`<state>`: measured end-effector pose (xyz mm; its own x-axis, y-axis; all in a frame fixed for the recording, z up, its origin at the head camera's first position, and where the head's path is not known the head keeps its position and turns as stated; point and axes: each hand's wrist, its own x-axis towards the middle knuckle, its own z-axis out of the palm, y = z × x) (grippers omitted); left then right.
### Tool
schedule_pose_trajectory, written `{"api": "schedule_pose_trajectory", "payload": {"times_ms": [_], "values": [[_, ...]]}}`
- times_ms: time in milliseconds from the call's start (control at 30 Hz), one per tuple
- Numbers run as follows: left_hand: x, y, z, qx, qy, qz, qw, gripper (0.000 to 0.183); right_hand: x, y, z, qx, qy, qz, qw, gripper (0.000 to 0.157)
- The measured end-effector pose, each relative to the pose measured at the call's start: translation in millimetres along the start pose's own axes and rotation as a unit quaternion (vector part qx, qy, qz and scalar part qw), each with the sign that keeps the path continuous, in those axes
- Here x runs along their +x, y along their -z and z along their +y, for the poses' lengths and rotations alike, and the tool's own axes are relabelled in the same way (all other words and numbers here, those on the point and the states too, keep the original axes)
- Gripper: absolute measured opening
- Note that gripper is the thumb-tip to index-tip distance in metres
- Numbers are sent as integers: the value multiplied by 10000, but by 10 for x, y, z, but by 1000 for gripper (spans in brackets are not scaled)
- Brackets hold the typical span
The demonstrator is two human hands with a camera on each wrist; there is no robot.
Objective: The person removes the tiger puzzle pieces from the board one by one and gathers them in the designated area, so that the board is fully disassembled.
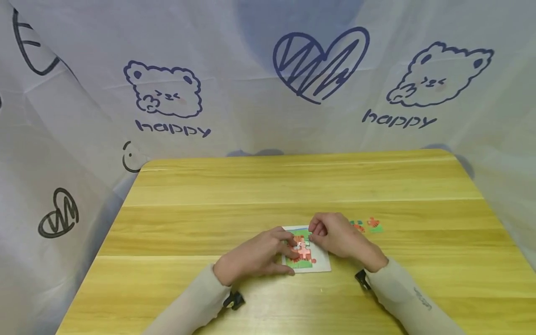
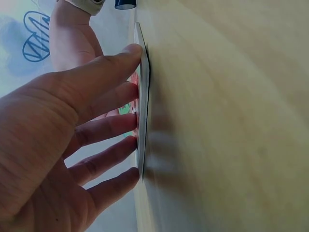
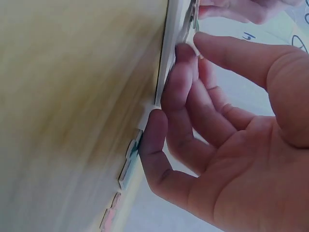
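A jigsaw puzzle (image 1: 302,264) with a green and orange-red picture lies partly assembled in a white board (image 1: 322,261). My left hand (image 1: 261,253) rests on it from the left. Its fingertips press the pieces, and its thumb (image 2: 130,50) touches the board's near edge. At the upper right of the picture, my right hand (image 1: 341,237) pinches a small puzzle piece (image 3: 201,56) between thumb and index finger, mostly hidden by the fingers. In the right wrist view its other fingers are curled, with one fingertip close to a loose piece (image 3: 126,173) on the table.
Several loose puzzle pieces (image 1: 374,223) lie on the wooden table (image 1: 188,223) just beyond the right hand. A white cloth (image 1: 234,107) with blue drawings hangs behind the table. Dark wrist-worn devices (image 1: 234,300) sit under both sleeves.
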<state>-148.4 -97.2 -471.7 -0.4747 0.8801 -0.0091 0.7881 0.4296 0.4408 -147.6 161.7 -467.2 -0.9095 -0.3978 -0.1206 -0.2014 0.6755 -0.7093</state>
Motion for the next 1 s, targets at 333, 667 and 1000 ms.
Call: {"api": "schedule_pose_trajectory", "payload": {"times_ms": [333,667,1000], "values": [[-8,-2,0,50,44,-7,10000,39,0,-23,-24,-125,62,146,9998,4],[-1,-14,15,101,177,26,9998,40,-84,45,-70,-439,-124,447,9980,5],[-5,-32,5,65,240,79,9997,43,-225,154,58,-306,-95,669,9972,5]]}}
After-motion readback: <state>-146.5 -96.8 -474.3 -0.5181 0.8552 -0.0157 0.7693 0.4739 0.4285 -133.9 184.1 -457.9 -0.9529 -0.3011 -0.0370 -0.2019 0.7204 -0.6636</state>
